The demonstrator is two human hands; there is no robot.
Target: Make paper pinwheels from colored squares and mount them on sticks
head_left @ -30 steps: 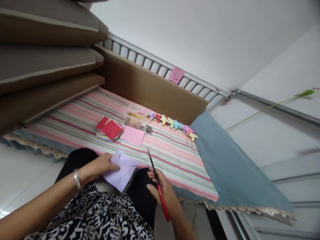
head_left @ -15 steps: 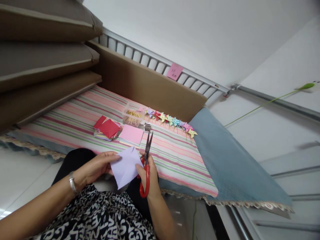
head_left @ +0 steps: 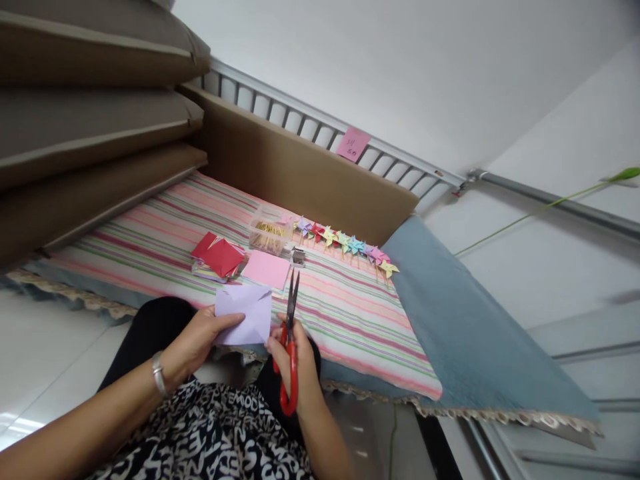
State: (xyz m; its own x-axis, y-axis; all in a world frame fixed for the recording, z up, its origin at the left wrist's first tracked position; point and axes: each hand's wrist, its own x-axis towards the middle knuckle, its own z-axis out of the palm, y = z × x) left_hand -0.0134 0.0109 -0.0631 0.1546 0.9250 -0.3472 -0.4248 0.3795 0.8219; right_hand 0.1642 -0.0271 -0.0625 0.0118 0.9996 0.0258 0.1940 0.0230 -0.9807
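A square of lilac paper (head_left: 250, 313) with crease lines is pinched at its left side by my left hand (head_left: 203, 333), thumb on top. My right hand (head_left: 295, 347) holds red-handled scissors (head_left: 291, 333), their dark blades pointing up and slightly apart. The fingertips of that same hand touch the paper's lower right corner. Just beyond the paper lie a stack of pink square paper (head_left: 267, 268) and a pile of folded red and other coloured squares (head_left: 220, 257).
Behind the stacks stands a clear plastic box (head_left: 270, 233) of thin sticks, beside a small metal clip (head_left: 298, 256). A row of coloured paper pinwheels (head_left: 355, 245) lies to the right on the striped cloth (head_left: 350, 313). Thick cushions (head_left: 100, 127) rise at the left.
The lilac paper has been turned from a diamond position to a squarer one and raised slightly. My left thumb now lies further across it. The scissors have shifted a little left.
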